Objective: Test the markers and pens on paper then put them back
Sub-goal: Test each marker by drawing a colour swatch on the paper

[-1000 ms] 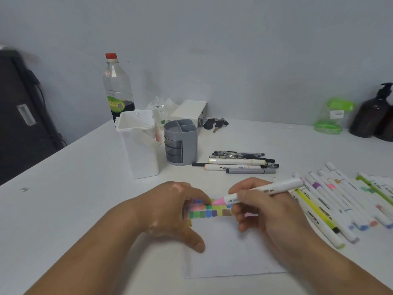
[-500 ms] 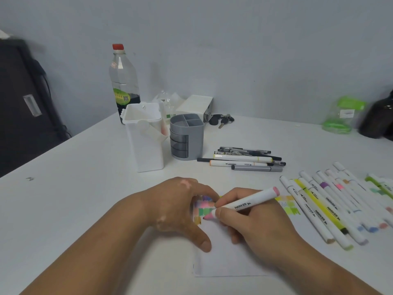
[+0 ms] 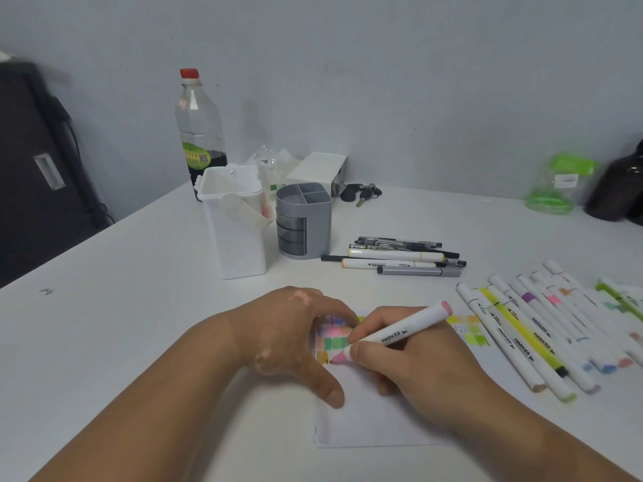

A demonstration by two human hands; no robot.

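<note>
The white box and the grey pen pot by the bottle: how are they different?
The white container is taller than the grey pen holder. The white container is boxy with one opening; the grey pen holder is rounded, its top split into compartments. The grey pen holder has drawers in front; the white container has none showing. Both stand upright, side by side on the table.

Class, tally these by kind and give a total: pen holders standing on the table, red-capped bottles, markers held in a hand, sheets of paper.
Pen holders: 2, the white holder and the grey organiser
Red-capped bottle: 1
Pink marker gripped by the right hand: 1
Sheet of paper: 1
Total: 5
</note>
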